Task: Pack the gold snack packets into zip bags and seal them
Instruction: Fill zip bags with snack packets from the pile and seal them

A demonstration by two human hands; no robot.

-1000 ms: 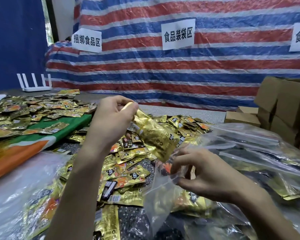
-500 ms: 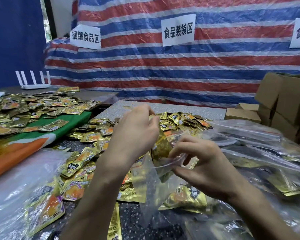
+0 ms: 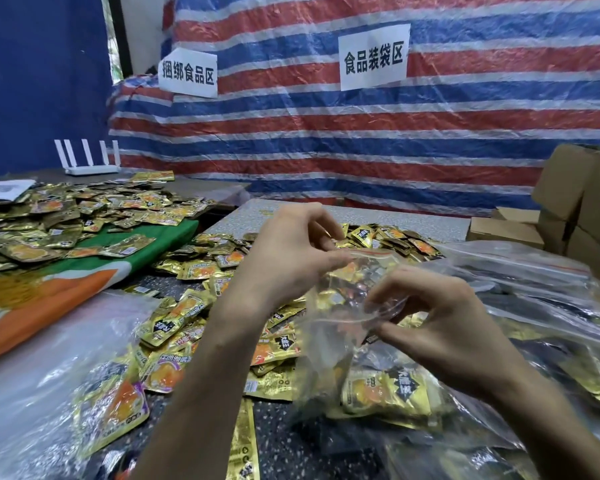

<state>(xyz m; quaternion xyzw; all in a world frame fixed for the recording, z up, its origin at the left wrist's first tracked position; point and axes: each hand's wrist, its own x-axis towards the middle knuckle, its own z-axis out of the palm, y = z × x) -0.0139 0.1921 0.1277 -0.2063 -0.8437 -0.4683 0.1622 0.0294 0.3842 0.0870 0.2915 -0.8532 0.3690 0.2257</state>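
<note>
Nearest: right hand (image 3: 440,327) pinches the zip bag (image 3: 329,344) at its near lip, fingers curled. The left hand (image 3: 288,261) pinches the far lip. A gold snack packet (image 3: 347,275) sits inside, just under the mouth (not fully down). Risk: sealing now could trap its corner in the zip. Loose packets (image 3: 388,237) lie beyond the bag.

1. A red-white-blue striped tarpaulin (image 3: 326,140) hangs behind, bearing white paper signs (image 3: 374,57).
2. A white router (image 3: 89,161) stands far left.
3. Cardboard boxes (image 3: 582,202) are stacked at the right.
4. A green-and-orange cloth (image 3: 84,271) lies at the left.
</note>
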